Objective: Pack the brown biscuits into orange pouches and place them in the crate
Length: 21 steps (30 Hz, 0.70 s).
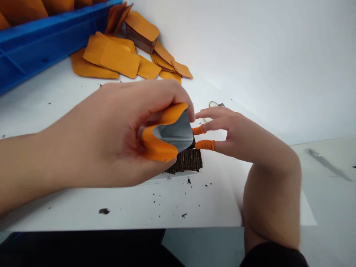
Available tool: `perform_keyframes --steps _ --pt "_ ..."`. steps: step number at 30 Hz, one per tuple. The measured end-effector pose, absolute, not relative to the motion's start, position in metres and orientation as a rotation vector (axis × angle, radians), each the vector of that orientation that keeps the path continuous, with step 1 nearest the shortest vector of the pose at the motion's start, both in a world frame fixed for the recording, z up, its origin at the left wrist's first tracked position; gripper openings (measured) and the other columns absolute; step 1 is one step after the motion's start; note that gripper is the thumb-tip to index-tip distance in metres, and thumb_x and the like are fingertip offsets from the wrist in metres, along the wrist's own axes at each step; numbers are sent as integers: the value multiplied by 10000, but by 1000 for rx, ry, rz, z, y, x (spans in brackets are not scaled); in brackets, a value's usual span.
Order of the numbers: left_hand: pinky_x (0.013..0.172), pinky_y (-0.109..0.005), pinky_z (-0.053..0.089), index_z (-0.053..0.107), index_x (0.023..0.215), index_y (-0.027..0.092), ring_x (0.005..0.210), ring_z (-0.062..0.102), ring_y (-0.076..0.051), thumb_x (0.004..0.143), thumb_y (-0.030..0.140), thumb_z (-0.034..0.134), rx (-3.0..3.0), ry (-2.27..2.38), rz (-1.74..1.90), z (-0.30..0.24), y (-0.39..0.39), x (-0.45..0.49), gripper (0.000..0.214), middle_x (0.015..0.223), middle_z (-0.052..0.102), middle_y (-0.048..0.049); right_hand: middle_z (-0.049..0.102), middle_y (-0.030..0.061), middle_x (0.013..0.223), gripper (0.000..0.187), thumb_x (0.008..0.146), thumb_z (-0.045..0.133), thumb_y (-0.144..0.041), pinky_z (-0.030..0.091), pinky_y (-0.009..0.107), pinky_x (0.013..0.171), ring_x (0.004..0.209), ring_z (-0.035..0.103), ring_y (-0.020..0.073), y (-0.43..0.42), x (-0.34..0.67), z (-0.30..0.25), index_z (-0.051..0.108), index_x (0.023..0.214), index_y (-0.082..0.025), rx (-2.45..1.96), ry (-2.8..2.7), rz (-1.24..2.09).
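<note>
My left hand (119, 129) is wrapped round an orange pouch (160, 144); its mouth gapes toward the right and shows a silvery lining. Behind and below the pouch lies a row of thin dark brown strips (190, 160) in a shallow clear tray, partly hidden by my left hand. My right hand (225, 128) wears orange finger cots on its thumb and index finger. Its fingers reach left, spread apart, with the tips close to the pouch mouth and the dark strips. Whether those tips touch a strip is hard to see.
Flat orange pouches (119, 59) lie piled at the back, some beside a brownish box (140, 39). A blue crate (50, 48) with more pouches stands at back left. Dark crumbs dot the white table (128, 207). A blurred metal tool (329, 165) lies at right.
</note>
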<state>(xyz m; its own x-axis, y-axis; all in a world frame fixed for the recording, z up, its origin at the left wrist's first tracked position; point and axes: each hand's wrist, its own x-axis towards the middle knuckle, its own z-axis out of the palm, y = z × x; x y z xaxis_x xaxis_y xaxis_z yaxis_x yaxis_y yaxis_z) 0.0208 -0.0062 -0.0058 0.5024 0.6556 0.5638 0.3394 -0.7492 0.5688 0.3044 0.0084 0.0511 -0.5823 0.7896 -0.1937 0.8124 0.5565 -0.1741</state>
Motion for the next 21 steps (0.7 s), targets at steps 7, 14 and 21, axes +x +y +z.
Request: perform_keyframes --steps 7,14,21 --pt "646 -264 466 637 1060 245 690 618 -93 879 296 645 2307 840 1132 -5 -10 23 188 867 691 59 612 -4 1636 328 982 740 -409 562 551 1165 1436 638 302 13 308 53 770 1305 -359 1276 2704 -484" --pt "600 -287 422 647 1070 259 686 618 -117 851 295 623 2317 835 1106 -8 -8 22 224 875 702 41 592 7 1655 378 934 812 -401 561 536 1166 1486 590 315 24 308 44 758 1306 -361 1291 2772 -648" --pt "597 -251 408 682 1077 234 689 621 -123 846 309 658 2282 832 1077 -7 -8 24 245 875 716 30 665 12 1569 324 934 815 -395 546 548 1196 1441 628 300 22 305 45 762 1250 -346 1290 2775 -677"
